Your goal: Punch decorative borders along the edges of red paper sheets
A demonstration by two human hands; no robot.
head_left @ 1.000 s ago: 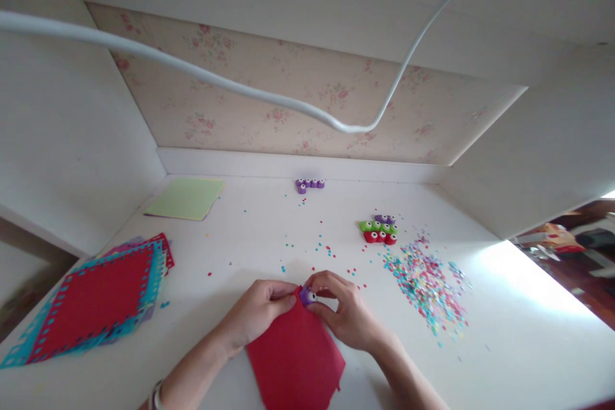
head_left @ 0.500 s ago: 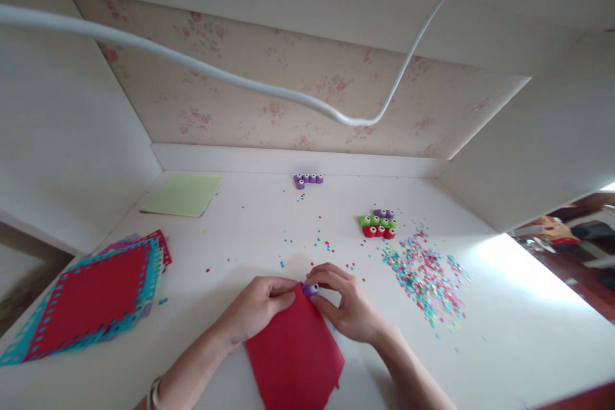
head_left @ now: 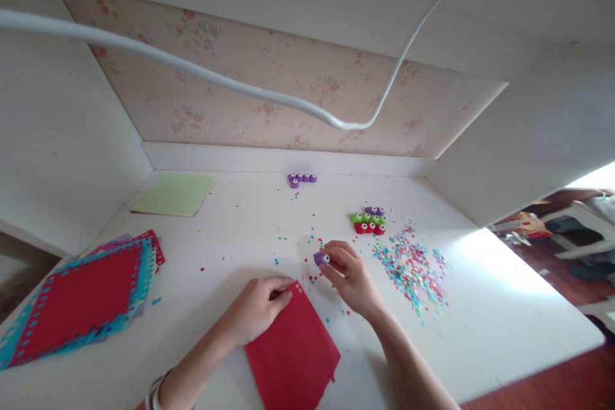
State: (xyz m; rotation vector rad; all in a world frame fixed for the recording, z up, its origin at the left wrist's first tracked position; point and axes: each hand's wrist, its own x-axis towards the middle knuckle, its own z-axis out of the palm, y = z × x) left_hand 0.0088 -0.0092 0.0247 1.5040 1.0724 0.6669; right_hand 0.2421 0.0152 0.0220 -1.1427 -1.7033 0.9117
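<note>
A red sheet of paper lies turned cornerwise at the front of the table, with small punched holes near its far corner. My left hand pinches that sheet close to the corner, thumb on top. Held between the fingertips of my right hand is a small purple craft punch with a white and black button. It is apart from the paper, just beyond its far right edge. Tiny punched paper bits lie on the table around it.
Purple punches stand by the back wall. Green, red and purple punches sit at right, near a heap of confetti. Red and blue punched sheets lie at left, pale green sheets behind. A white cable hangs across above.
My right hand has lifted the purple punch off the paper's corner and moved it away to the far right, uncovering small holes there. My left hand stays on the paper.
</note>
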